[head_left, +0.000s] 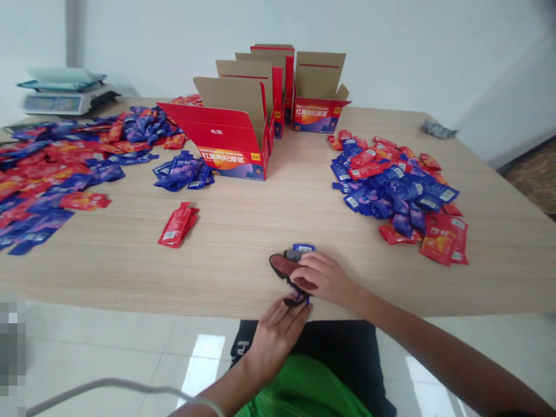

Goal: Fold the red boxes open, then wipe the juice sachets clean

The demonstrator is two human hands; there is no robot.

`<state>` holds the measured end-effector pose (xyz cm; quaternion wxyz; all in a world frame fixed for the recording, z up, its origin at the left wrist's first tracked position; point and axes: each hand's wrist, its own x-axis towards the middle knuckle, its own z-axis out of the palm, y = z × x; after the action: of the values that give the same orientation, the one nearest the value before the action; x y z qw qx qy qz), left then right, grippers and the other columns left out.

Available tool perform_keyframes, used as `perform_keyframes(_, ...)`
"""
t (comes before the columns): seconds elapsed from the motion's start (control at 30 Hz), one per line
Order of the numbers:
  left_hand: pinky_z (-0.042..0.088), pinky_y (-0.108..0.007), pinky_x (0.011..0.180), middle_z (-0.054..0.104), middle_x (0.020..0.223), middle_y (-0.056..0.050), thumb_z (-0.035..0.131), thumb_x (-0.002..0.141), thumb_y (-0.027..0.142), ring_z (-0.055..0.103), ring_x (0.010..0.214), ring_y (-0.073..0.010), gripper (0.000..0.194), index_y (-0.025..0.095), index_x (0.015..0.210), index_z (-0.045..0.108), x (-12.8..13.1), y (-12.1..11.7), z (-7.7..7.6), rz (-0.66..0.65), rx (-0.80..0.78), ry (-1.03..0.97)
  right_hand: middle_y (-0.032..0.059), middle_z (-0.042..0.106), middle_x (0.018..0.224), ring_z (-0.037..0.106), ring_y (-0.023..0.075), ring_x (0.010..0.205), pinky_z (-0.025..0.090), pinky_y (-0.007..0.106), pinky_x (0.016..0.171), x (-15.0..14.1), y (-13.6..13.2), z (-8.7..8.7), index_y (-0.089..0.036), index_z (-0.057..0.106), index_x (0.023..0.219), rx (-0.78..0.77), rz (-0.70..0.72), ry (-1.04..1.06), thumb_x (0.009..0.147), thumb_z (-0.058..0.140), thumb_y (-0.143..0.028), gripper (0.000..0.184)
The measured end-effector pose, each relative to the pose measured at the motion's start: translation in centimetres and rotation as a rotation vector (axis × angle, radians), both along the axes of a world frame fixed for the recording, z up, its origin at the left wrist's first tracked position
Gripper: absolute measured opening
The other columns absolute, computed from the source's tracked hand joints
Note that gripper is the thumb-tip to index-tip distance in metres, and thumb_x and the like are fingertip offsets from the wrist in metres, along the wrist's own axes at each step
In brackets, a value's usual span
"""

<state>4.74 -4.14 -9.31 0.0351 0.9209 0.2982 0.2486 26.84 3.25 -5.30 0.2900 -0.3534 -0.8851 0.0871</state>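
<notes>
At the table's front edge lies a blue pouch [303, 248], mostly hidden under a dark reddish-brown cloth [283, 265] with black edging. My right hand [328, 279] is closed on the bunched cloth, pressing it over the pouch. My left hand [280, 327] has its fingers together at the lower end of the pouch, where a bit of blue shows beside the cloth; its grip is partly hidden. Left of the hands, a few red pouches [176, 226] lie stacked. Farther back is a small heap of blue pouches [180, 172].
Several open red cartons [234, 165] stand at the back middle. A mixed heap of red and blue pouches [391, 188] lies right; a larger spread [56, 156] covers the left. Behind it is a weighing scale [61, 101]. A grey crumpled item [438, 129] lies far right.
</notes>
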Motion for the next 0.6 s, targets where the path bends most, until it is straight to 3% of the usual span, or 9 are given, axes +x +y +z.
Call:
perform_keyframes(0.13,0.051,-0.038,0.115,0.062,0.150,-0.005,0.048,0.110,0.018,0.057,0.141,-0.0228,0.038,0.019,0.145,0.062,0.0,0.0,-0.1,0.006,0.040,0.012,0.0049,0.072,0.101,0.065,0.0222,0.103,0.055,0.037,0.096,1.4,5.4,-0.5,-0.025,0.071,0.103,0.088,-0.114,-0.070,0.100,0.065,-0.024,0.007)
perform_keyframes(0.23,0.053,-0.038,0.114,0.063,0.149,-0.005,0.048,0.110,0.017,0.057,0.141,-0.0223,0.037,0.019,0.144,0.063,0.0,0.0,0.1,0.011,0.047,0.003,0.0069,0.073,0.101,0.066,0.0246,0.103,0.055,0.039,0.094,2.5,8.9,0.7,-0.023,0.072,0.104,0.155,-0.216,-0.127,0.100,0.065,-0.021,0.009)
perform_keyframes(0.3,0.054,-0.037,0.113,0.065,0.147,-0.005,0.046,0.110,0.016,0.058,0.140,-0.0217,0.037,0.019,0.142,0.064,0.0,0.0,0.3,0.017,0.045,0.010,0.0087,0.073,0.104,0.066,0.0257,0.104,0.055,0.041,0.094,2.7,9.3,2.1,-0.023,0.073,0.107,0.199,-0.316,-0.050,0.100,0.064,-0.022,0.011)
perform_keyframes(0.4,0.054,-0.037,0.112,0.064,0.148,-0.005,0.043,0.111,0.016,0.057,0.140,-0.0221,0.038,0.019,0.142,0.064,0.1,0.0,0.5,0.017,0.034,0.014,0.0091,0.072,0.111,0.067,0.0254,0.105,0.056,0.042,0.095,1.9,6.5,3.9,-0.026,0.072,0.112,0.205,-0.385,0.158,0.099,0.066,-0.026,0.015)
perform_keyframes(0.5,0.053,-0.038,0.114,0.068,0.144,-0.006,0.042,0.111,0.016,0.062,0.135,-0.0224,0.038,0.019,0.142,0.064,0.2,-0.1,0.4,0.015,0.010,-0.008,0.0070,0.072,0.114,0.067,0.0236,0.108,0.057,0.040,0.095,0.4,1.6,4.0,-0.028,0.071,0.113,0.096,-0.174,0.151,0.098,0.067,-0.023,0.017)
perform_keyframes(0.6,0.051,-0.038,0.115,0.076,0.129,-0.006,0.049,0.109,0.018,0.068,0.125,-0.0210,0.034,0.020,0.139,0.066,0.3,-0.2,0.2,0.039,-0.029,-0.046,0.0044,0.072,0.103,0.067,0.0212,0.104,0.057,0.037,0.094,-0.5,-1.5,2.2,-0.027,0.071,0.106,-0.016,0.010,0.044,0.099,0.064,-0.020,0.012)
